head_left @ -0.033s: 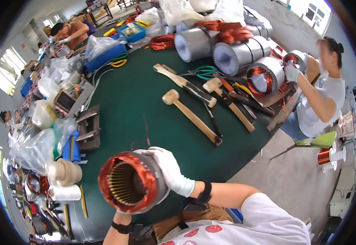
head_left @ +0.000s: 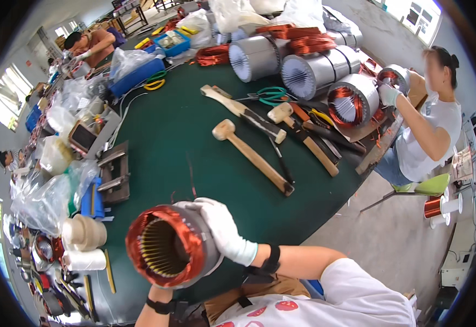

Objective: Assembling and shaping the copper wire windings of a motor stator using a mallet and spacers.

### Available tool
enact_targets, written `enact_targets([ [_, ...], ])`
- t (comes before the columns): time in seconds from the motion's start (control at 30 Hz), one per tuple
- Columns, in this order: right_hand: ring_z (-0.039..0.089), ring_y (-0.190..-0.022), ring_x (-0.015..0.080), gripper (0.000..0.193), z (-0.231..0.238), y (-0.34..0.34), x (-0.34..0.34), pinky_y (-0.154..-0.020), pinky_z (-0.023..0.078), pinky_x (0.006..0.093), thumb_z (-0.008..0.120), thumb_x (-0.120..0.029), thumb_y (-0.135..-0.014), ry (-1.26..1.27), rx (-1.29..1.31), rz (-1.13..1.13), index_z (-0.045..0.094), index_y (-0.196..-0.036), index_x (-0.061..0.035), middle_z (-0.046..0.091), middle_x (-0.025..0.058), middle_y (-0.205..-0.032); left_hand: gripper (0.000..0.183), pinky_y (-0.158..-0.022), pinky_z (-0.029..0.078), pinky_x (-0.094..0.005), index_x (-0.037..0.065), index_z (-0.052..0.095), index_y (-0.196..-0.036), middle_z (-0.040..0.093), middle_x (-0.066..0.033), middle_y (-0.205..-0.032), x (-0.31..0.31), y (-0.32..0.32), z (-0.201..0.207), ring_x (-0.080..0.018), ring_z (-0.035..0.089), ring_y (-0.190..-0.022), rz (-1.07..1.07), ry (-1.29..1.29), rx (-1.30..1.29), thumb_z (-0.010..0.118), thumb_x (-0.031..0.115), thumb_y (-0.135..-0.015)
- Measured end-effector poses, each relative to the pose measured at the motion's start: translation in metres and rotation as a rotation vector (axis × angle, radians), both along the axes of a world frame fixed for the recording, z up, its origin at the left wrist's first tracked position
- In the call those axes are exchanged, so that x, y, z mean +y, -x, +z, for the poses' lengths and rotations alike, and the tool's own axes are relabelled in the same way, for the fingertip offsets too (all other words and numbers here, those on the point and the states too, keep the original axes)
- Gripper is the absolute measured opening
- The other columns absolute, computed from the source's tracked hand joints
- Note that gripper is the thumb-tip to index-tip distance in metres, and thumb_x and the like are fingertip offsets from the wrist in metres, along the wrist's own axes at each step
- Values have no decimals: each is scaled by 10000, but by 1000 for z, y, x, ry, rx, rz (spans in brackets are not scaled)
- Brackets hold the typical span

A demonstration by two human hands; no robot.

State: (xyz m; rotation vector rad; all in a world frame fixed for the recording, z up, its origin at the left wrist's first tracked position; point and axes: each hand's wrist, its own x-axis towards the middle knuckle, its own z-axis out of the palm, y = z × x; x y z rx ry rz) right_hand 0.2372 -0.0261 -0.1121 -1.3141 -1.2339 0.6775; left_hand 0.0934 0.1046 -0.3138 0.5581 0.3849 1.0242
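Near the table's front edge I hold a motor stator (head_left: 195, 245), a grey steel cylinder with a ring of red-brown copper winding at its open end. That end faces up toward me, slightly tilted to the left, and yellowish slot strips line the bore. My right hand (head_left: 221, 231), in a white glove, is closed around the stator's far right side. From below, my left hand (head_left: 163, 289) meets the underside of the stator; its fingers are hidden behind it. Beyond the stator, a thin reddish wire (head_left: 191, 174) lies on the green table (head_left: 161, 131).
Wooden-handled mallets (head_left: 254, 157), green-handled scissors (head_left: 270, 96) and pliers lie toward the right. More stators (head_left: 319, 71) and copper coils stand at the back. Plastic bags, white tape rolls (head_left: 84, 231) and a metal fixture (head_left: 115, 173) crowd the left. A co-worker (head_left: 439, 120) handles a stator at right.
The whole view has shifted slightly, so the table things sit a little further left. Both hands keep their hold on the stator.
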Motion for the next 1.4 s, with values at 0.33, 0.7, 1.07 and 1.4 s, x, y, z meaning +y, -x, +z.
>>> enact_targets([
  [0.33, 510, -1286, 334, 351, -31, -22, -4, -1100, 402, 441, 403, -172, -1048, 55, -103, 188, 630, -1273, -26, 605, 178, -1309, 350, -781, 571, -385, 32, 577, -1296, 667, -92, -1215, -2, -66, 1, -214, 672, -951, -46, -39, 26, 479, 234, -1027],
  [0.7, 584, -1138, 333, 496, -23, -316, 56, -965, 456, 483, 533, -394, -954, 261, -1117, -548, 576, -1364, -117, 637, 134, -1229, 355, -814, 566, -383, 32, 562, -1314, 658, -94, -1235, -18, -78, 22, -214, 665, -981, -75, -153, 15, 475, 232, -1034],
  [1.07, 639, -1075, 344, 317, 5, -308, 86, -963, 474, 504, 529, -381, -968, 347, -1056, -325, 675, -1060, -115, 681, 128, -1055, 361, -847, 562, -381, 31, 547, -1331, 649, -96, -1255, 2, -37, 45, -214, 658, -1012, -85, -291, 157, 470, 231, -1040],
  [1.4, 684, -969, 389, 345, 16, -323, 68, -865, 531, 488, 547, -368, -962, 355, -862, -216, 665, -1035, -52, 719, 195, -1025, 367, -877, 557, -378, 30, 533, -1347, 640, -97, -1274, 8, -63, 53, -214, 652, -1040, 22, -344, 250, 466, 230, -1046],
])
